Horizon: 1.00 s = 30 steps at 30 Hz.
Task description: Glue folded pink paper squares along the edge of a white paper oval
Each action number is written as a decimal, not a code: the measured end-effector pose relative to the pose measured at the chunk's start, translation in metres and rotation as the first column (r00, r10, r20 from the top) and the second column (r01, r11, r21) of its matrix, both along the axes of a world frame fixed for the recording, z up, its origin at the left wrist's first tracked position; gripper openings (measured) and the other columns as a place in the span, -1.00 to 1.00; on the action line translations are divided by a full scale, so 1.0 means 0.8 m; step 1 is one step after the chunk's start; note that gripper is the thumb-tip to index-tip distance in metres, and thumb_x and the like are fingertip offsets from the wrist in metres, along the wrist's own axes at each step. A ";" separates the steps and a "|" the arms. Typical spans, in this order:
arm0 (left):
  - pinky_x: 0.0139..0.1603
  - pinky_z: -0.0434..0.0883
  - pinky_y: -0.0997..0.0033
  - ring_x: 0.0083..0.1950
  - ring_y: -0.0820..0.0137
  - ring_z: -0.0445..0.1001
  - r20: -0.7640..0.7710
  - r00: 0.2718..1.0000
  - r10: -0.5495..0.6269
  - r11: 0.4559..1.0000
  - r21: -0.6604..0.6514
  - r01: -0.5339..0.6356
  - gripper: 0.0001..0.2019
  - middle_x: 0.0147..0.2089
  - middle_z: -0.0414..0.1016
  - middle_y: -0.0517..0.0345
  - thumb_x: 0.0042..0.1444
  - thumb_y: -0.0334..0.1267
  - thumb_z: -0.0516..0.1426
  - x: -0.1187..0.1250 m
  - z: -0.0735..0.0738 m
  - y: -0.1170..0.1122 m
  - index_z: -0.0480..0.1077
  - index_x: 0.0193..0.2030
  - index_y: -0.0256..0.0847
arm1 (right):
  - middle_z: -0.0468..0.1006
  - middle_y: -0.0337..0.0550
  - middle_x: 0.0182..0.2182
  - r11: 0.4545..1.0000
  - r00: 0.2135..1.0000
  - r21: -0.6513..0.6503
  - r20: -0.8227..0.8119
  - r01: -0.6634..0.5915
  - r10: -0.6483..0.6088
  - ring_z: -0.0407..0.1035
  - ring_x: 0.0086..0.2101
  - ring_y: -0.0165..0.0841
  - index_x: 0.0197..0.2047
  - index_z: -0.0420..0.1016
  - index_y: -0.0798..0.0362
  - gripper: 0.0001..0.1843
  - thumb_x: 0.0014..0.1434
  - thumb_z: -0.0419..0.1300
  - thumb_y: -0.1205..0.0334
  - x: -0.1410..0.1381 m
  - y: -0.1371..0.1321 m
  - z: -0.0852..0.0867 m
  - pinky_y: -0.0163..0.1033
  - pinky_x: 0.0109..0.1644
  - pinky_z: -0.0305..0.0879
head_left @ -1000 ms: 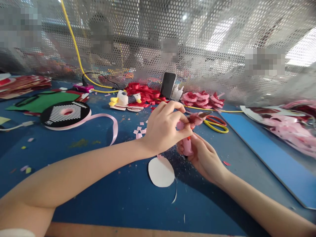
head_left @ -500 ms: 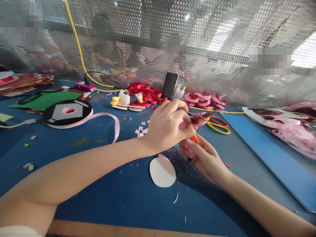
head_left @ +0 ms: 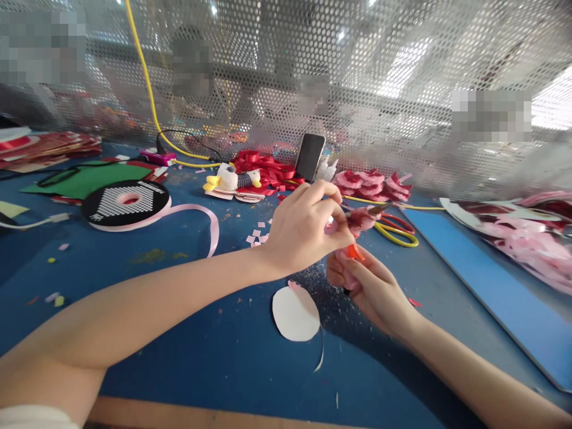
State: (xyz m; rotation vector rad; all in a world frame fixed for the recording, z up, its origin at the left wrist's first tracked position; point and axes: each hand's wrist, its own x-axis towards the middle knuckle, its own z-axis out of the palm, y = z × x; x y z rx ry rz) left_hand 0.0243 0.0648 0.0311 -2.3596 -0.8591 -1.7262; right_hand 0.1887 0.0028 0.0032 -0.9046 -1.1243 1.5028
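My right hand (head_left: 369,283) is closed round the pink handle of what looks like a glue gun (head_left: 364,219), with an orange trigger-like piece and a dark pointed tip facing right. Just above and to the left, my left hand (head_left: 308,229) pinches at the tool's rear end; whatever lies between its fingertips is mostly hidden. Below both hands, a white round paper piece (head_left: 295,314) lies on the blue table, with a small pink bit at its top edge. Small pink paper squares (head_left: 257,233) lie partly behind my left wrist.
A ribbon spool (head_left: 109,205) trails pink ribbon at left. Along the back are a plush toy (head_left: 230,177), red ribbon (head_left: 254,164), a phone (head_left: 310,156) and pink-red flowers (head_left: 369,183). Yellow-and-red handles (head_left: 397,235) lie right of the tool, near a blue board (head_left: 482,286).
The whole view has shifted slightly. Both hands keep nearly the same hold, with my right hand and the orange piece a touch lower.
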 end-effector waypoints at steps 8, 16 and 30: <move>0.02 0.49 0.23 -0.05 0.29 0.50 -0.004 1.000 -0.021 0.999 -0.027 0.021 -0.93 -0.05 0.54 0.06 0.10 -0.31 0.29 -0.003 0.000 0.003 0.48 -0.35 -0.18 | 0.02 -0.32 -0.53 1.000 1.000 -0.007 0.023 0.006 -0.005 -0.13 -0.44 -0.41 -0.35 0.35 0.01 -0.78 0.28 0.27 0.16 -0.001 -0.001 0.002 -0.31 -0.43 -0.05; 0.01 0.50 0.22 -0.06 0.28 0.51 -0.006 1.000 -0.008 0.999 -0.051 0.007 -0.91 -0.05 0.54 0.06 0.07 -0.31 0.29 -0.003 0.000 0.005 0.45 -0.38 -0.17 | 0.04 -0.31 -0.51 1.000 1.000 -0.016 0.026 -0.002 0.002 -0.10 -0.44 -0.42 -0.35 0.35 0.02 -0.79 0.28 0.26 0.17 0.002 -0.001 0.003 -0.31 -0.42 -0.04; 0.01 0.49 0.27 -0.06 0.33 0.51 0.042 0.987 -0.156 0.978 -0.133 0.160 -0.93 -0.07 0.51 0.06 0.08 -0.40 0.30 -0.011 0.008 0.014 0.50 -0.35 -0.19 | 0.12 -0.27 -0.43 0.999 1.000 -0.051 0.014 0.012 -0.011 -0.04 -0.43 -0.43 -0.27 0.42 0.01 -0.84 0.24 0.30 0.15 0.005 0.000 0.007 -0.31 -0.42 0.02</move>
